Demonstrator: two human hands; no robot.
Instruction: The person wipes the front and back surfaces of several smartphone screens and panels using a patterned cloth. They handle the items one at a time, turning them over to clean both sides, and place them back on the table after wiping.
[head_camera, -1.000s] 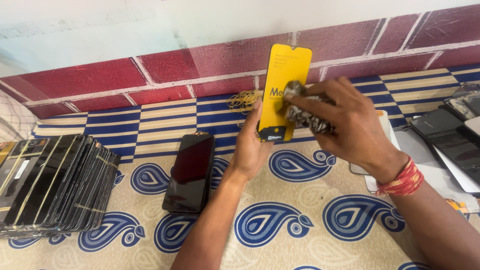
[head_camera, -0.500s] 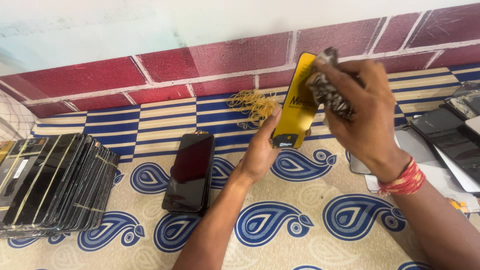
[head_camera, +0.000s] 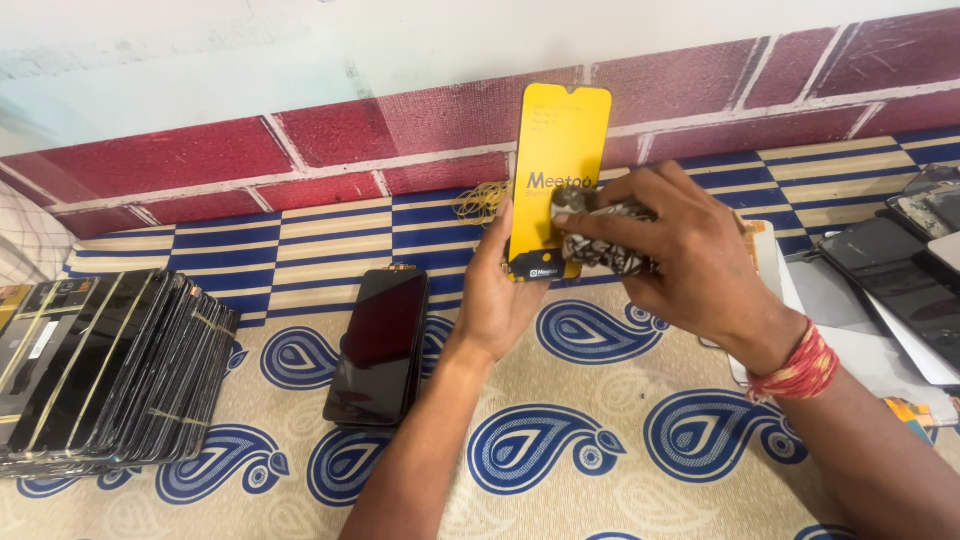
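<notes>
While upright, panel (head_camera: 558, 150) between hands (head_camera: 600, 270).

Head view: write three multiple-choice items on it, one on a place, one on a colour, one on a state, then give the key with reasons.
1. Where does the small stack of dark screens lie?
A. Left of the left hand, flat on the patterned cloth
B. On top of the rubber bands
C. Against the right edge of the picture

2. What colour is the film on the upright screen panel?
A. Green
B. Yellow
C. White

3. What is the right hand doing?
A. Lying open on the cloth
B. Gripping a crumpled rag pressed to the panel
C. Holding a rubber band

Key: 1 A, the stack lies flat just left of the left wrist. 2 B, the panel's face is bright yellow. 3 B, the fingers close round the rag, which meets the panel's lower half.
</notes>
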